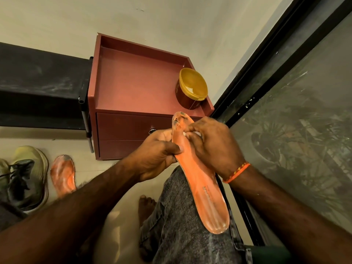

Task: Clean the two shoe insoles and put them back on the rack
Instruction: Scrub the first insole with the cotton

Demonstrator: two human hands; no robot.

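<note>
My right hand [211, 143] was curled round a small white wad [197, 133], pinching it against the upper face of the insole [202, 187] near its toe. My left hand [158, 155] gripped the insole's left edge just opposite, thumb on top and fingers folded beneath, so the piece lay slanted across my knee [177, 216], toe toward 12 o'clock and heel toward 5.

To do this step well, I judged I should keep the left grip close to where I rubbed, so the thin toe did not flop, and work in short strokes over the dark, worn patches at the tip [180, 117], then on down toward the pale marks at the heel.

The second insole [62, 174] lay on the floor [118, 231] at 9 o'clock, just beside a shoe [28, 178], smeared grey at its toe and, by my reckoning, not clean.

At 12 o'clock stood a red cabinet [137, 88] with a raised rim, and on its top at 1 o'clock an open yellow tub [192, 88] with something white in it. The black rack [42, 86] ran off at 10 o'clock along the wall [171, 20]. A dark-framed glass door [304, 111] filled 3 o'clock, plants dim behind it.
</note>
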